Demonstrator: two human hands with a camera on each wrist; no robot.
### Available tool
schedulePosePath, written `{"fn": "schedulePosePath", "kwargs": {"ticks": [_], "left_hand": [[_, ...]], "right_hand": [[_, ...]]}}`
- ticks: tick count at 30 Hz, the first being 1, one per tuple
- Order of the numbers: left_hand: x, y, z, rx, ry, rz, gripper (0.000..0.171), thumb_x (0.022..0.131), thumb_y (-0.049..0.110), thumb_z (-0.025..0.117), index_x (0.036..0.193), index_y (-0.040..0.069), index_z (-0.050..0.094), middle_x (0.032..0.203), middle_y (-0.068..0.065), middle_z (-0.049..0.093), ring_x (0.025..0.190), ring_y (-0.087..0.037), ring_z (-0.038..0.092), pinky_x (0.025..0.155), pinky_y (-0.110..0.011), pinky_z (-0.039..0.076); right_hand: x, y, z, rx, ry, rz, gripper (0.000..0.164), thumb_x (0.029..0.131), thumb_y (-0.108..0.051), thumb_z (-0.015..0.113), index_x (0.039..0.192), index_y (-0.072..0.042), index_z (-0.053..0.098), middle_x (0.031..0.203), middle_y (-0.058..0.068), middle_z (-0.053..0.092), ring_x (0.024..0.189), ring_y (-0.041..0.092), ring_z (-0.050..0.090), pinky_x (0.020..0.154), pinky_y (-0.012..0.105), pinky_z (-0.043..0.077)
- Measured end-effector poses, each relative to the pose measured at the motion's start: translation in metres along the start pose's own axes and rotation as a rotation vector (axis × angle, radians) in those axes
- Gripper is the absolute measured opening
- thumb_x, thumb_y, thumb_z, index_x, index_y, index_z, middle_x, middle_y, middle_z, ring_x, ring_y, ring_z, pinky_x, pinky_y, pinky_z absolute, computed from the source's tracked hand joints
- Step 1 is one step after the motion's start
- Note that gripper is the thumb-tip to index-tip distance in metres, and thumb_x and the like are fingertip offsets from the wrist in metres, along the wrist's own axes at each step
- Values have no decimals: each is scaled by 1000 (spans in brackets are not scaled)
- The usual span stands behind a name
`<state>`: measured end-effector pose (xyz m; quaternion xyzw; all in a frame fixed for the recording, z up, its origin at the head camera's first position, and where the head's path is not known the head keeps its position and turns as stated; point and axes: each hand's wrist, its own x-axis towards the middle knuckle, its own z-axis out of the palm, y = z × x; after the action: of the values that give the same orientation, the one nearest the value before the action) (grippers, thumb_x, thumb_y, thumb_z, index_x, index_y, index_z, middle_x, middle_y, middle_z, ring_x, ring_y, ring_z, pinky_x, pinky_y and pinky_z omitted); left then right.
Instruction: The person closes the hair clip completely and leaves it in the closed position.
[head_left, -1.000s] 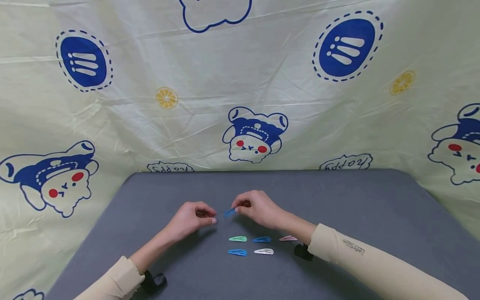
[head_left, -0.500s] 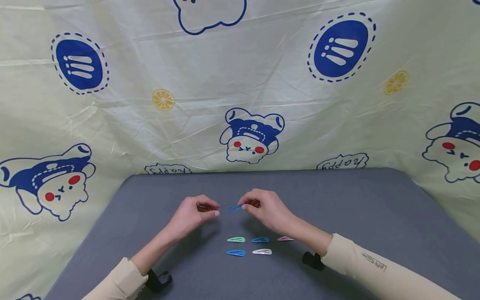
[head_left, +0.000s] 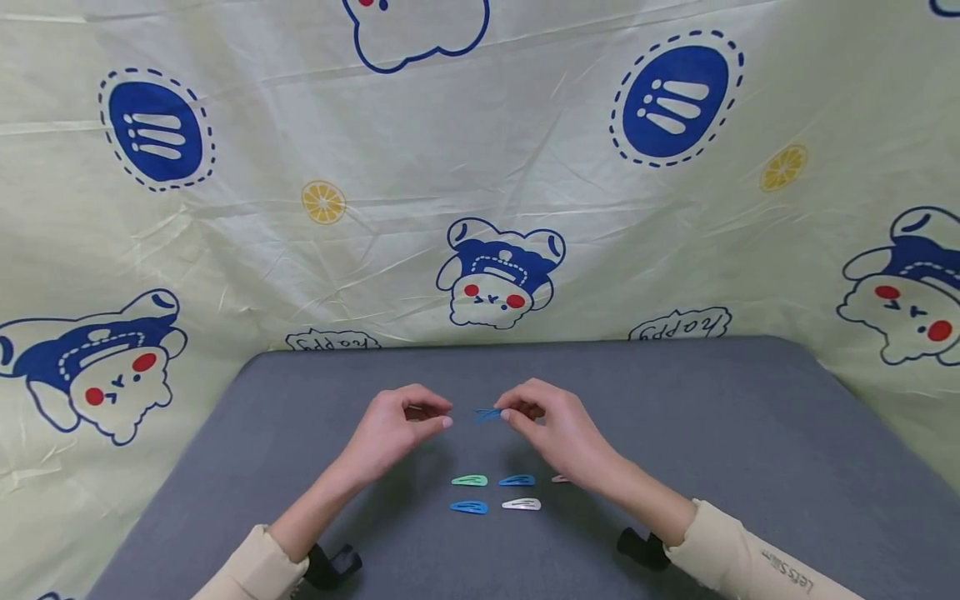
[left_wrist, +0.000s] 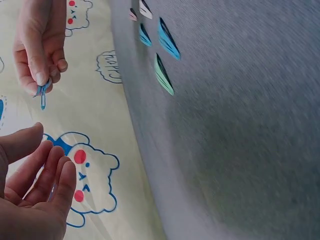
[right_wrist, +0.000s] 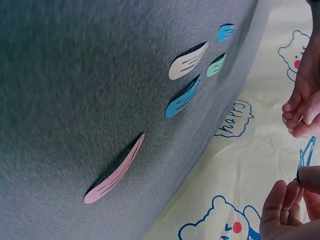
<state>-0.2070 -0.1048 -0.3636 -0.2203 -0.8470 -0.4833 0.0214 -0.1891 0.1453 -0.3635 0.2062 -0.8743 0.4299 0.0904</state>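
Note:
Between the thumb and fingers of my right hand [head_left: 551, 423] is a blue snap hair clip [head_left: 487, 414], pinched at one end. Its two arms stand apart in the right wrist view, and its free end points toward my left hand [head_left: 397, 429]. That left hand is raised beside it, fingers loosely curved and thumb apart, holding nothing. Below the hands lie more hair clips: a green one [head_left: 469, 481], a blue one [head_left: 517, 481] and a pink one [right_wrist: 115, 175] in one row. Nearer me are another blue clip [head_left: 468, 507] and a white clip [head_left: 521, 504].
A dark grey table [head_left: 697, 433] extends under both arms. Behind it hangs a pale curtain [head_left: 390, 250] printed with cartoon bears and orange slices. Black straps [head_left: 643, 550] show under the cuffs of the cream sleeves [head_left: 750, 554]. My right forearm partly covers the pink clip in the head view.
Both hands have drifted to the right and slightly up in the head view, the right one carrying the blue hair clip. The clips on the table lie as before.

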Motion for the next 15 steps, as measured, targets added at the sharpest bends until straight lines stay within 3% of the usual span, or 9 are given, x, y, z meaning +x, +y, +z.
{"fn": "schedulePosePath", "kwargs": {"ticks": [15], "left_hand": [[-9,24,11,-62,0,24,14,86,16,77,100,16,75,98,3,69,88,-13,64,79,-33,53]], "right_hand": [[-26,-14,-13,3,66,10,14,94,-12,68,100,-25,71,90,-10,58,80,9,56,73,29,51]]}}
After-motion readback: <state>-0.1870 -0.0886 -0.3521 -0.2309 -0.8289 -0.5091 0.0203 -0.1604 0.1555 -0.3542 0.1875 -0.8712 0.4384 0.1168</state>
